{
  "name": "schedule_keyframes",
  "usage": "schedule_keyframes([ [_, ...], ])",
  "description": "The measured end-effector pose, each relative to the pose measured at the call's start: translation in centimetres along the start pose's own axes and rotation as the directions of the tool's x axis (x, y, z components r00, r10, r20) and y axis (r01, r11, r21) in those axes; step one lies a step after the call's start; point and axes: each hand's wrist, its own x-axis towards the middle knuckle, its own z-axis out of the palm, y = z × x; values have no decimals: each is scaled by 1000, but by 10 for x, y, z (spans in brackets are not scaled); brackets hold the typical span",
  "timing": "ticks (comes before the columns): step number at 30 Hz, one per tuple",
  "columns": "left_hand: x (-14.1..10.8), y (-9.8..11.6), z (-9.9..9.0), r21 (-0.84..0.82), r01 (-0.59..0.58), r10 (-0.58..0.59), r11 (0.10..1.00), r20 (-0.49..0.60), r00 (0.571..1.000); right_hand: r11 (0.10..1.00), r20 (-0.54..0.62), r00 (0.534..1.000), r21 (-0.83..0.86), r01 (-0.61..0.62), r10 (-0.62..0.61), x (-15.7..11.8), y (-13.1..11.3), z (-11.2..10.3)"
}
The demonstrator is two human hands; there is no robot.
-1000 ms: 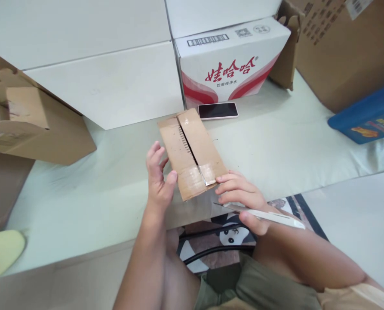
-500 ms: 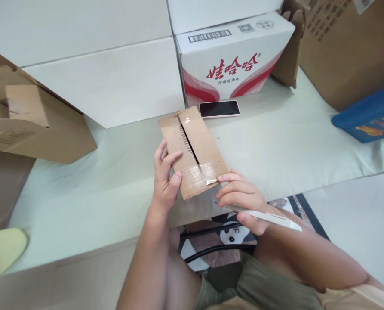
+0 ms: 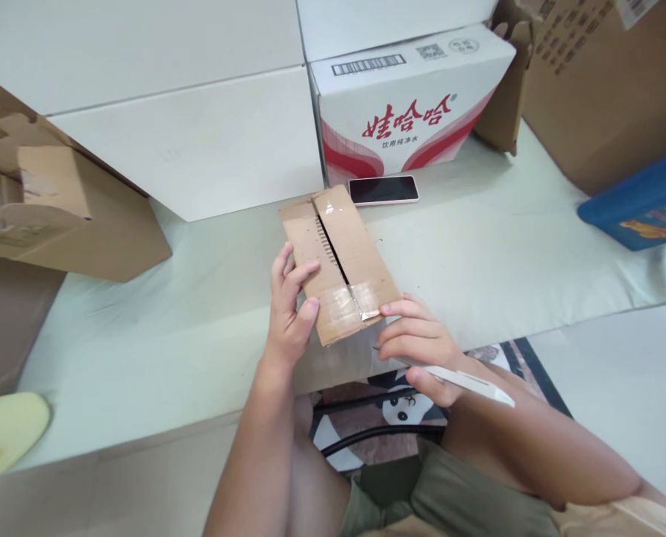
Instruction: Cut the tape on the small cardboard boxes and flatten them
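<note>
A small brown cardboard box [image 3: 360, 250] lies tilted over the front part of the table, its seam slit open along most of the length. Clear tape still covers the seam at the near end. My left hand [image 3: 292, 309] grips the box's left side, thumb near the lower left corner and fingers on the top and edge. My right hand [image 3: 422, 343] holds a white utility knife [image 3: 472, 384] between thumb and fingers, its tip pointing left below the box. The right index fingertip touches the box's near right corner.
Behind the box, a phone [image 3: 383, 189] lies before a white and red carton [image 3: 405, 112]. A large white box [image 3: 192, 142] stands at the back left. Brown cartons [image 3: 109, 216] flank both sides. A blue container [image 3: 640, 205] is at right, a yellow object [image 3: 13, 429] at left.
The view has shifted slightly. The knife's rear end has tilted down a little in my right hand; both hands keep nearly the same place at the box.
</note>
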Motion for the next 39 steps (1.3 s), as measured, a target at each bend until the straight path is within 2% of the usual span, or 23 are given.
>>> schedule_keyframes([
  [6,0,-2,1,-1,-7,7,1000,-21,1000,1000,61,998,-23,20,-19,2,0,-2],
  [14,0,-3,0,15,-15,15,1000,-23,1000,999,55,998,-32,22,-20,1,0,-2],
  [19,0,-2,0,24,22,-22,999,-15,1000,999,79,997,-34,18,-16,1,0,-5],
  [35,-1,-1,0,5,-6,6,1000,-25,1000,997,93,996,-73,22,-15,0,1,-5],
  [39,-1,0,-1,26,24,-24,999,-14,1000,997,108,994,-75,14,-6,-1,1,-5],
])
